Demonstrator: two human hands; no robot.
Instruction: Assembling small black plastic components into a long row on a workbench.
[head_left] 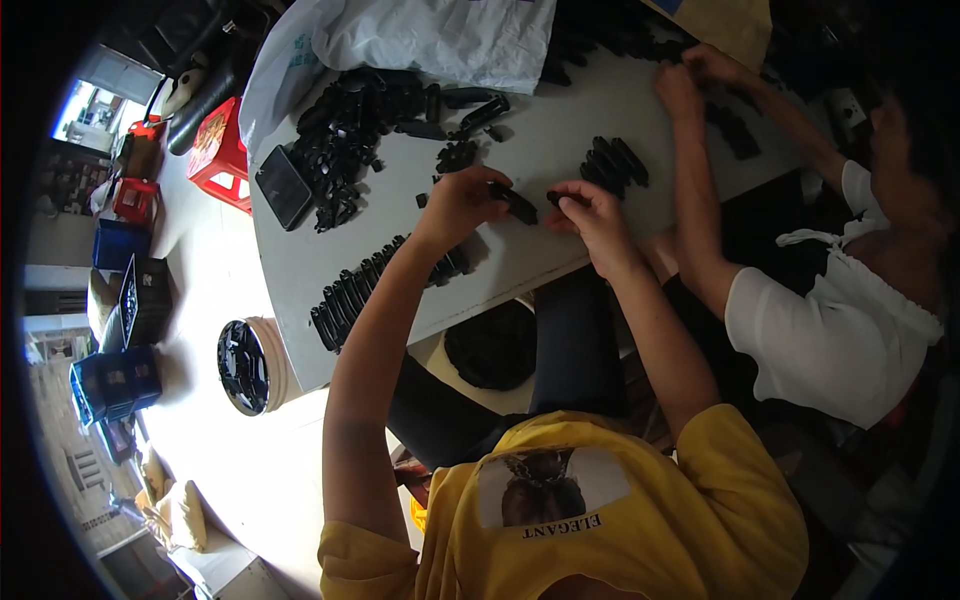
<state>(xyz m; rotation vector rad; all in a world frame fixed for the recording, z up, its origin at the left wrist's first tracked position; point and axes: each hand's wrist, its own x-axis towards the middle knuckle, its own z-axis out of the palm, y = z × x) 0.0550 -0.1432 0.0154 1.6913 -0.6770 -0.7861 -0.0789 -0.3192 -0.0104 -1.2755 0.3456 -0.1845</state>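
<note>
My left hand (462, 208) is closed on a black oblong plastic part (516, 204), held tilted just above the white table (470, 300). To its right, my right hand (592, 218) pinches a small dark piece (556, 198), whose kind is too small to make out. A gap separates the two pieces. Beyond my left hand lies a small cluster of black bits (456, 155). A row of black oblong parts (365, 285) lines the table's near left side, partly behind my left forearm. Another group of such parts (613, 165) lies beyond my right hand.
A heap of loose black parts (350, 125) covers the far left, beside a dark phone-like slab (284, 187) and a white plastic bag (440, 45). At right, a co-worker's hands (690, 80) handle something dark. Buckets of black parts (272, 365) (440, 365) stand below.
</note>
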